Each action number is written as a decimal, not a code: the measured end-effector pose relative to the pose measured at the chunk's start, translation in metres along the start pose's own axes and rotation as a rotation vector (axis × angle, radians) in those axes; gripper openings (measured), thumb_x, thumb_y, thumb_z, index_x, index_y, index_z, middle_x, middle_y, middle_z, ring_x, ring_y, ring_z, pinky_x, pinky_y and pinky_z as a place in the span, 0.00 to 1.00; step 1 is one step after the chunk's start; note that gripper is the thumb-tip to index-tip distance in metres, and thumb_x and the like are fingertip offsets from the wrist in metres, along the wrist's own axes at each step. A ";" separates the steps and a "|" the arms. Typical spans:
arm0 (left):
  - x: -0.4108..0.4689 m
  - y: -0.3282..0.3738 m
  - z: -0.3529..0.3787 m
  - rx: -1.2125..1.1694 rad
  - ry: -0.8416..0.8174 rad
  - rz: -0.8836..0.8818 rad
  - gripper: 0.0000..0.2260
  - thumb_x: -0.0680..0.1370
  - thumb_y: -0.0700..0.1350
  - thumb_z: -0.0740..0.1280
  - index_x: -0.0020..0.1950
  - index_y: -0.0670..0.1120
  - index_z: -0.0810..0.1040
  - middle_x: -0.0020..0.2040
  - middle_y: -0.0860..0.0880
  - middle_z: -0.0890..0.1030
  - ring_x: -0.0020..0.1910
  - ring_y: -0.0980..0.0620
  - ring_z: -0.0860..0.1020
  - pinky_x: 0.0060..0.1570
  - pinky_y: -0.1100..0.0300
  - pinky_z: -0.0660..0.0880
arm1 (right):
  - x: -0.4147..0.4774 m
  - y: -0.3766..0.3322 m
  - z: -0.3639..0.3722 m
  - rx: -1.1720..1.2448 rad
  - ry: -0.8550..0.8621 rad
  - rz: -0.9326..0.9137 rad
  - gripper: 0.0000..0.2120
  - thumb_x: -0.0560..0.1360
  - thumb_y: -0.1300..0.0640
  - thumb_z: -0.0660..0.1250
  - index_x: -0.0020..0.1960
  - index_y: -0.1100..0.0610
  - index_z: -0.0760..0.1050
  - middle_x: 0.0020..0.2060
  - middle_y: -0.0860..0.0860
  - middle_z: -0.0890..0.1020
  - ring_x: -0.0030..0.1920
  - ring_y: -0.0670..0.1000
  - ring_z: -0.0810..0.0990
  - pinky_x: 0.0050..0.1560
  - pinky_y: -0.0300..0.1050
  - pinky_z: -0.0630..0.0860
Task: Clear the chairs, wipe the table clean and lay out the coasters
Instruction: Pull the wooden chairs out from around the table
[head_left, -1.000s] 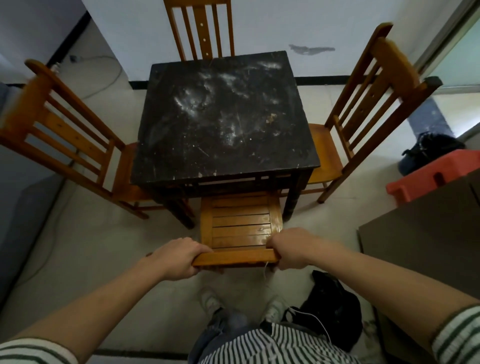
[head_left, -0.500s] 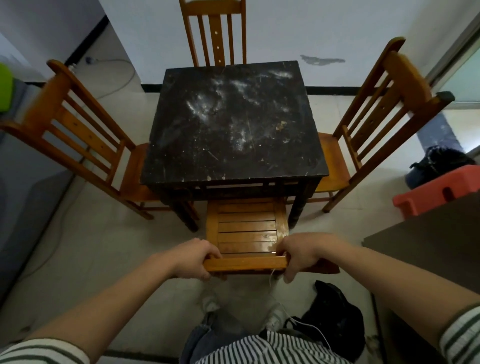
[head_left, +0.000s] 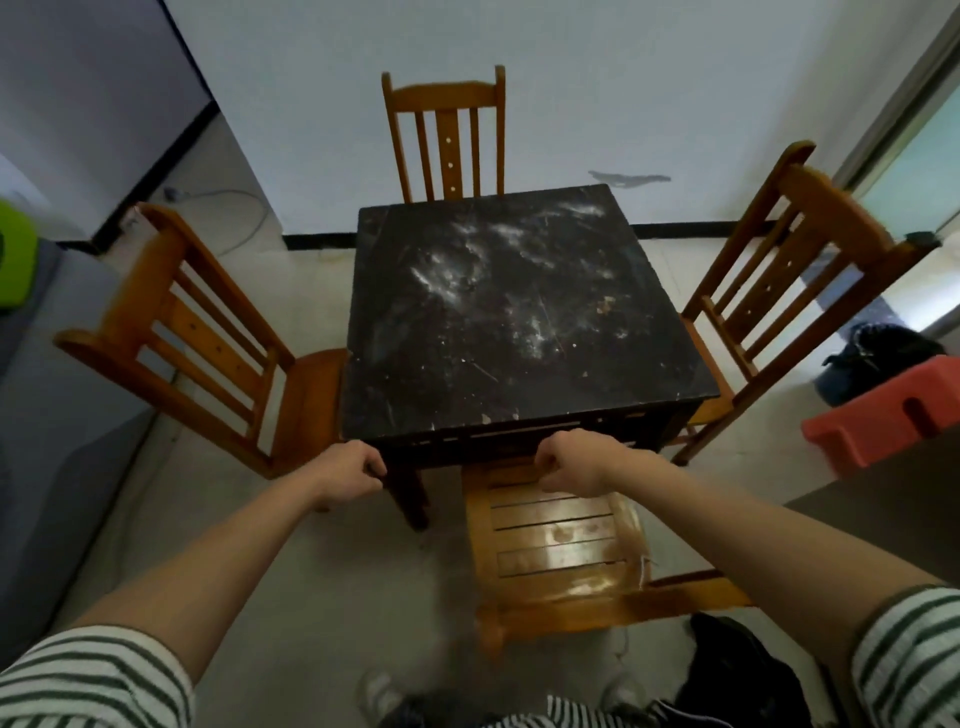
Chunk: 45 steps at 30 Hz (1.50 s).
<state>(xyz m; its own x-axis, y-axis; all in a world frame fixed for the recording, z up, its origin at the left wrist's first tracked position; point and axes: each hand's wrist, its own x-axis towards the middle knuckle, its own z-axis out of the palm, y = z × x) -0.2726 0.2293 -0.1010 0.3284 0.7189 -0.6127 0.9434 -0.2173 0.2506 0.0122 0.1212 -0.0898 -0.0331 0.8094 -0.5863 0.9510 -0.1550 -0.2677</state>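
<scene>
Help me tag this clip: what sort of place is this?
Probably a dining corner in a home: a smeared black table with wooden chairs on all four sides, and a red plastic stool nearby.

Dim daylight from right; edges warped, blurred.

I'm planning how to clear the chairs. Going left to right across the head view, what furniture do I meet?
Left chair → table → right chair.
</scene>
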 end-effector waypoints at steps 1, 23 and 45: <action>0.004 -0.019 -0.007 0.011 -0.005 -0.007 0.12 0.78 0.44 0.68 0.62 0.49 0.78 0.60 0.49 0.79 0.58 0.53 0.78 0.58 0.58 0.77 | 0.009 -0.018 -0.001 0.000 0.005 0.006 0.16 0.75 0.48 0.65 0.61 0.52 0.76 0.55 0.51 0.81 0.53 0.53 0.79 0.55 0.50 0.78; -0.051 -0.415 -0.141 -0.173 0.138 -0.341 0.15 0.76 0.43 0.68 0.62 0.44 0.80 0.61 0.45 0.81 0.60 0.47 0.78 0.57 0.61 0.72 | 0.245 -0.455 -0.018 -0.353 -0.116 -0.466 0.15 0.76 0.49 0.66 0.61 0.53 0.75 0.56 0.52 0.79 0.52 0.55 0.79 0.54 0.50 0.78; 0.057 -0.726 -0.313 -0.221 0.189 -0.401 0.12 0.76 0.42 0.66 0.58 0.43 0.81 0.58 0.43 0.82 0.57 0.46 0.79 0.55 0.58 0.73 | 0.523 -0.751 -0.114 -0.557 -0.071 -0.442 0.20 0.78 0.48 0.62 0.67 0.56 0.71 0.63 0.57 0.75 0.62 0.58 0.75 0.62 0.50 0.73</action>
<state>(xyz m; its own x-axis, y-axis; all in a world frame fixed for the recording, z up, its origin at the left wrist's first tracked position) -0.9531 0.6344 -0.0835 -0.0920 0.8290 -0.5517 0.9546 0.2311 0.1881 -0.6837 0.7257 -0.1080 -0.4540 0.6877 -0.5665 0.8589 0.5069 -0.0731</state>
